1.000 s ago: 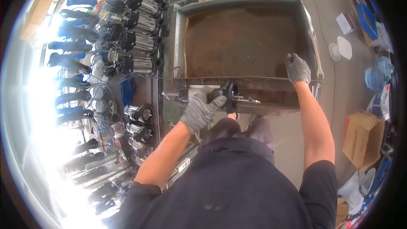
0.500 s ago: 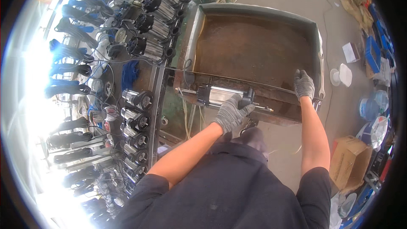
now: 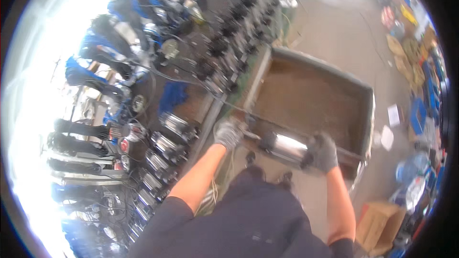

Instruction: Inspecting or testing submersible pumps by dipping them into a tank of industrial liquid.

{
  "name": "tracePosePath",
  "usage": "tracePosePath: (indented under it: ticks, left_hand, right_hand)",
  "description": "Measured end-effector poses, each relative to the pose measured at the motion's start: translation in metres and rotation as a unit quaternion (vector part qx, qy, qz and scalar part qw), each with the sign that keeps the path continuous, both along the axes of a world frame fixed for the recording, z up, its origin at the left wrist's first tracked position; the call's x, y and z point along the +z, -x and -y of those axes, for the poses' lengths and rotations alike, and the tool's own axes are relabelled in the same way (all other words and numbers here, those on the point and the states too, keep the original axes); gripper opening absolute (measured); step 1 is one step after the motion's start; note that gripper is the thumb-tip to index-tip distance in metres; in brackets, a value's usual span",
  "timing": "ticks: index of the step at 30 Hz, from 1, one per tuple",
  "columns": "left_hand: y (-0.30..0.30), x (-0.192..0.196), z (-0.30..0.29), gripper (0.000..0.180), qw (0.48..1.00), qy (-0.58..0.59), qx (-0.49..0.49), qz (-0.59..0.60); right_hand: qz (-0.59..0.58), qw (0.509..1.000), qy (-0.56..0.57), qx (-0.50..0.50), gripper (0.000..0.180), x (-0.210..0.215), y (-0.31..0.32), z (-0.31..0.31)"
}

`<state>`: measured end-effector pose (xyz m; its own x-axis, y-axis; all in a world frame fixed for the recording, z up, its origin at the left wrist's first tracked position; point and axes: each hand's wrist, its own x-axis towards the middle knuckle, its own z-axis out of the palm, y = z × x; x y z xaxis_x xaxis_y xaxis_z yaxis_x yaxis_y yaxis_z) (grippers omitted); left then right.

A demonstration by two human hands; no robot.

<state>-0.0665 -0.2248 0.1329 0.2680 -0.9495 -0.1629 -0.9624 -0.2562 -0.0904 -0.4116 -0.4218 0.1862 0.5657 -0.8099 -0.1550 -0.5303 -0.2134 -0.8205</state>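
Note:
A silver cylindrical motor with black ends (image 3: pixel 289 146) lies tilted along the near edge of a metal tank (image 3: pixel 372 114). Around its black right end my right hand (image 3: pixel 323 152), in a grey glove, is closed. My left hand (image 3: pixel 228 133), also gloved, is at the left, by the thin shaft (image 3: pixel 251 135) that sticks out of the motor. Motion blur smears its fingers, so whether they grip the shaft or the cable beside it does not show. The tank holds brownish liquid.
Several silver and black motors (image 3: pixel 162 145) stand in rows on a rack at left, with coiled black cables (image 3: pixel 79 143) beyond. A blue cloth (image 3: pixel 173 96) lies among them. At right are a cardboard box (image 3: pixel 380 224), a blue water bottle (image 3: pixel 411 168) and a blue bin (image 3: pixel 418 116).
My left hand has left the motor's right part for its left end. My right hand has come from the tank's right corner onto the motor's right end. The whole view has turned.

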Motion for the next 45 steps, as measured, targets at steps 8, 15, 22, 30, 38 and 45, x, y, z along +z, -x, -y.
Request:
tracePosePath:
  ticks: [8,15,22,30,38,45]
  left_hand:
    - [-0.033,-0.037,-0.006,0.035,0.885,0.061,0.069,-0.456]
    - [-0.035,-0.021,0.011,0.053,0.762,-0.042,0.237,-0.601]
    - [-0.023,-0.023,0.007,0.041,0.883,0.070,0.151,-0.440]
    - [-0.042,-0.064,-0.018,0.032,0.893,0.183,-0.145,-0.384]
    - [-0.030,-0.070,0.028,0.052,0.839,-0.077,0.193,-0.503]
    - [-0.020,-0.048,-0.001,0.047,0.863,0.103,0.161,-0.467]
  right_hand:
    - [-0.194,0.957,0.213,0.026,0.020,0.004,-0.045,-0.044]
    - [-0.222,0.950,0.218,0.032,0.029,0.007,-0.051,-0.048]
    - [-0.179,0.962,0.207,-0.003,0.013,-0.024,-0.044,-0.044]
    - [-0.197,0.958,0.207,0.000,0.008,-0.024,-0.043,-0.045]
    - [-0.222,0.962,0.158,0.008,0.012,0.008,-0.061,-0.055]
    - [-0.241,0.956,0.162,0.037,0.051,-0.004,-0.049,-0.047]
